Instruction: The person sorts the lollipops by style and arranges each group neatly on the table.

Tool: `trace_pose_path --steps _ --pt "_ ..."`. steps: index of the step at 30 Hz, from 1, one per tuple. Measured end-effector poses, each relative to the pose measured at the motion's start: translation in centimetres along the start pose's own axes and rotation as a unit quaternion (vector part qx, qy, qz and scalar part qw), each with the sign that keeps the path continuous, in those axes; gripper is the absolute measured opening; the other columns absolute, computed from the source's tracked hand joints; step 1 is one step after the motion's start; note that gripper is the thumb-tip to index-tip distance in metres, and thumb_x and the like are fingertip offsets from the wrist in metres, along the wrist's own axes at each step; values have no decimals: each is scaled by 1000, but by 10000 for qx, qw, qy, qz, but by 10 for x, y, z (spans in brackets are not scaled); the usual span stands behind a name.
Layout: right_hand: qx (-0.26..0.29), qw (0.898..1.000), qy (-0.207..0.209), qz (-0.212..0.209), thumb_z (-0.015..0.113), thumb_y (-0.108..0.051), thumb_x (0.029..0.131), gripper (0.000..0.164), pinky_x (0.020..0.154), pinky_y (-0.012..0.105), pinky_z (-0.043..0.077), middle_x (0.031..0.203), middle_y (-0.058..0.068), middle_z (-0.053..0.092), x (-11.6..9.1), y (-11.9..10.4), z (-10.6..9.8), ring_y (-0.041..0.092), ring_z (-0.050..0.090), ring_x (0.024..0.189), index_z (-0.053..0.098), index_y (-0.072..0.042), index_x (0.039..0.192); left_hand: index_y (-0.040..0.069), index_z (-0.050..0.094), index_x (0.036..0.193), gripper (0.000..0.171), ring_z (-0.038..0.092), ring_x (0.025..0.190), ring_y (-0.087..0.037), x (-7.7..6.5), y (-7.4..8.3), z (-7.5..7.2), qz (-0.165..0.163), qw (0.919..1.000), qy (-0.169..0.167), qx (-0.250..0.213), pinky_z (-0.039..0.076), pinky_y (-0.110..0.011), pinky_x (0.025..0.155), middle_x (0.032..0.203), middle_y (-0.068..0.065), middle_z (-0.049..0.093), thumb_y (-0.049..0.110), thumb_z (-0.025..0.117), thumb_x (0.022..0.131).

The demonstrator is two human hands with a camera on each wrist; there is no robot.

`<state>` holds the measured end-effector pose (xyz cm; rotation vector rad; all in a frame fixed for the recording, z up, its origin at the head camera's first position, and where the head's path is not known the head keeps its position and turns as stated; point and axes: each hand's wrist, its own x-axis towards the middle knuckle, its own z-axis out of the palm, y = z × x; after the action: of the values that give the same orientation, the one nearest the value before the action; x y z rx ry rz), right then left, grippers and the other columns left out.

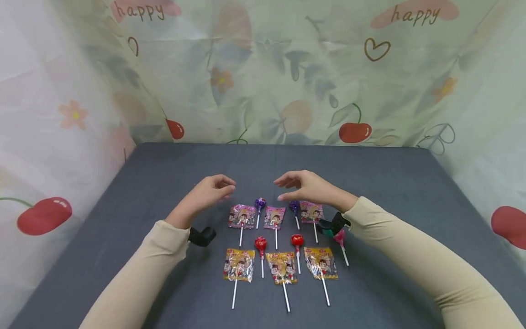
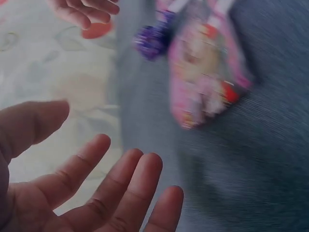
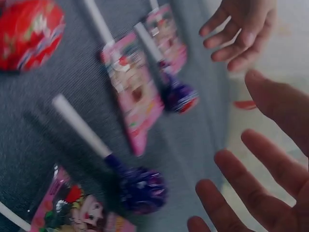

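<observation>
My left hand [image 1: 210, 194] hovers above the table at the left end of the back row of lollipops, fingers loosely bent, holding nothing. Opposite it, my right hand [image 1: 310, 186] hangs over the back row's right side, also holding nothing and partly covering a purple round lollipop [image 1: 294, 206]. That row also has a pink-wrapped flat lollipop [image 1: 241, 215] on the left, another purple round lollipop [image 1: 260, 204], a middle pink-wrapped lollipop [image 1: 274, 217] and a right pink-wrapped lollipop [image 1: 310, 211]. In the right wrist view, spread fingers [image 3: 260, 193] stand apart from the near purple lollipop [image 3: 144, 190].
Nearer the front lie two red round lollipops [image 1: 260, 243] and three yellow-wrapped flat lollipops [image 1: 239, 264]. A pink round lollipop [image 1: 339, 237] lies by the right wrist's black strap [image 1: 338, 223]. Patterned cloth [image 1: 271, 68] encloses the dark table [image 1: 164, 164] at back and sides.
</observation>
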<state>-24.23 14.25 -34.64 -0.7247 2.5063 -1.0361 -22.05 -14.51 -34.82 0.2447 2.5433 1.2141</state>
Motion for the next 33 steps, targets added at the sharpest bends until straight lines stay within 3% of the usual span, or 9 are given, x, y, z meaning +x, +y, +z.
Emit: trace_pose_path --steps 4,8,14,19,26,33 --pt "375 9963 -723 278 74 -27 87 50 97 44 48 133 15 57 16 14 6 34 54 123 58 -7 130 2 58 124 36 61 98 -27 12 -15 5 -316 9986 -213 374 52 -36 80 115 -19 62 24 60 96" --pt "478 9915 -1172 318 74 -19 86 47 96 42 48 129 17 59 25 20 10 32 56 120 59 -4 128 5 58 124 39 57 86 -23 19 -23 9 -426 9972 -522 337 49 -31 70 116 -19 59 20 68 90" --pt "553 9866 -1502 318 77 -12 82 45 95 36 45 120 14 61 35 28 14 24 56 110 61 -2 123 12 61 120 45 52 97 -27 25 -24 18 -442 9937 -668 778 46 -35 76 126 -21 52 21 80 80" --pt "641 9858 -1485 442 80 -10 79 43 77 28 41 107 9 56 39 31 20 19 49 91 64 -3 118 18 60 114 50 48 102 -29 27 -19 25 -566 9890 -511 1270 43 -38 79 125 -19 48 27 86 72" --pt "447 9901 -1202 579 83 -8 75 39 74 27 38 100 8 52 39 24 29 18 44 86 67 -4 110 17 57 107 50 49 107 -31 25 -19 29 -570 9879 -376 1392 43 -39 80 123 -19 45 26 89 69" --pt "298 9907 -1081 768 84 -7 74 36 76 28 37 97 7 53 39 21 31 19 45 88 68 -6 106 16 60 95 38 47 83 -22 27 -20 33 -616 9879 -419 1360 37 -30 64 104 -12 49 22 88 70"
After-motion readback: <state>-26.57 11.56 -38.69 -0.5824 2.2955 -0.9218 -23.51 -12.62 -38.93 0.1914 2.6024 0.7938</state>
